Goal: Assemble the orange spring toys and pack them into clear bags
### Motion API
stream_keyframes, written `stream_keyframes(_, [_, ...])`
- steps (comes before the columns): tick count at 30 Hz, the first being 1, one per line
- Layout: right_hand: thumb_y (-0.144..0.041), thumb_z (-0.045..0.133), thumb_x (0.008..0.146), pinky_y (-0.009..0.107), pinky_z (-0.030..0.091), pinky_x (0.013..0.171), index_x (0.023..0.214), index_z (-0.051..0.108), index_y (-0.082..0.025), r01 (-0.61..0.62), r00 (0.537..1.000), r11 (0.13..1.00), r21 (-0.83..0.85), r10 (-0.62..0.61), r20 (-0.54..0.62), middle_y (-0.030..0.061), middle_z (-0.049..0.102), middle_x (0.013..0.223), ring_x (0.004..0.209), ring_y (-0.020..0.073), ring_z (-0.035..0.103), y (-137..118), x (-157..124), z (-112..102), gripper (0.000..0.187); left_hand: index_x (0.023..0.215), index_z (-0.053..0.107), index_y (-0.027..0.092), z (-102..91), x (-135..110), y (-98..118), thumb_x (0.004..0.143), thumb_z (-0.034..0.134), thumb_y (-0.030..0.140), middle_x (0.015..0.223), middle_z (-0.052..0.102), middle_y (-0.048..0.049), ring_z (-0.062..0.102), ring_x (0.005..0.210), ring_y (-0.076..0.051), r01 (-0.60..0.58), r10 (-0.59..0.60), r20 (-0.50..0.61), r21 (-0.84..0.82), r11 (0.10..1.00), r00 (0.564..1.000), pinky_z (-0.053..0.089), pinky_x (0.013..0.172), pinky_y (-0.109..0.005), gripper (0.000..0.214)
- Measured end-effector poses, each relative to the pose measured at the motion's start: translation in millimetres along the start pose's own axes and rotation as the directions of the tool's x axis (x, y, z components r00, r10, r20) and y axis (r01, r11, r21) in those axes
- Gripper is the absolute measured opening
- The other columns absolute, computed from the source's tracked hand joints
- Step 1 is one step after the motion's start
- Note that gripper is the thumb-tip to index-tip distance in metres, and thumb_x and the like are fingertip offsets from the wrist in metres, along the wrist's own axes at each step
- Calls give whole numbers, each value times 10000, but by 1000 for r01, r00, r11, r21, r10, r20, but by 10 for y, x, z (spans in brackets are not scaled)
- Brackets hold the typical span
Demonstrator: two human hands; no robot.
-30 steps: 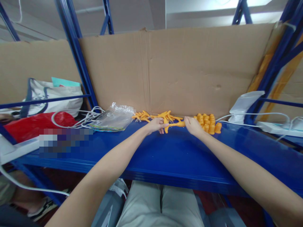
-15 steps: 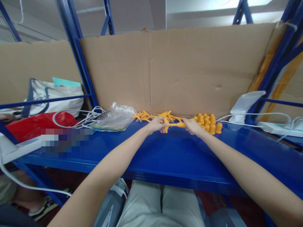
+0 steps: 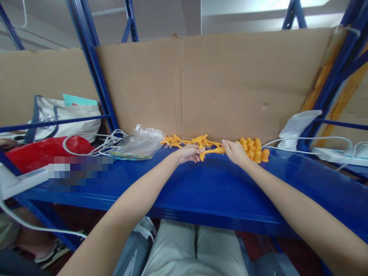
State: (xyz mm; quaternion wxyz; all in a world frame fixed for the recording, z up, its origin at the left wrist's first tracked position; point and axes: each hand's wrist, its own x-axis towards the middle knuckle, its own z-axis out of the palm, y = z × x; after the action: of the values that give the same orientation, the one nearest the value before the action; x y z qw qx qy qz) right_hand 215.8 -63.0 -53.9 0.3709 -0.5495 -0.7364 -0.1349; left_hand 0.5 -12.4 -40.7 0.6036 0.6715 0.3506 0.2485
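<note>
An orange plastic piece [image 3: 211, 151] with a forked left end and a narrow, ridged shaft is held level above the blue shelf. At its forked end, my left hand [image 3: 188, 153] has thumb and fingers loosely closed, the thumb against the piece. My right hand [image 3: 235, 152] wraps round the thicker right end and hides part of it. Behind my left hand lies a pile of orange branched pieces [image 3: 174, 140] with small metal rings or chains. Just right of my right hand, several orange cup-like pieces [image 3: 250, 146] stand in rows.
The blue shelf [image 3: 201, 191] is backed by cardboard [image 3: 230, 84]. A clear plastic bag [image 3: 138, 143] and white cables [image 3: 112, 140] lie left, near a red bag [image 3: 48, 151]. A white power strip [image 3: 330, 154] lies right. Blue posts [image 3: 94, 69] frame the space. A person's leg shows lower left.
My left hand has shifted slightly left and its fingers have loosened and straightened somewhat at the forked end. My right hand has stayed nearly in place on the piece.
</note>
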Motion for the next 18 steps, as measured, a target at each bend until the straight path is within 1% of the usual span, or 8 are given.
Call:
stream_keyframes(5, [-356,221,970,278,406,635,729,597,-185,-49,998,995,-92,52,34,118,707,766,703,223,655,1,4,16,478,712,634,79,44,-22,-1,851,638,239,547,643,-36,530,415,-51,21,-21,11,20,1000,1000,417,451,-165,213])
stream_keyframes(11, [-320,238,983,261,415,673,770,620,-173,-107,989,985,-137,120,90,117,715,813,759,217,661,-76,1,-31,462,708,668,78,60,-30,-10,754,733,295,565,650,-31,529,429,-49,1,-2,31,56,998,1000,413,456,-169,231])
stream_keyframes(14, [-319,245,988,249,412,676,787,620,-177,-129,982,980,-150,147,121,107,712,818,785,214,659,-123,-4,-55,448,682,657,86,61,-18,-30,726,753,327,548,637,-27,518,418,-50,-9,10,-7,99,995,1000,396,439,-172,264])
stream_keyframes(18, [-318,249,992,240,408,675,804,618,-179,-132,978,979,-153,154,142,101,712,831,814,214,656,-157,-5,-63,437,657,632,98,88,-26,-34,714,761,353,523,617,-14,502,407,-51,-28,38,-59,166,986,998,381,429,-176,292])
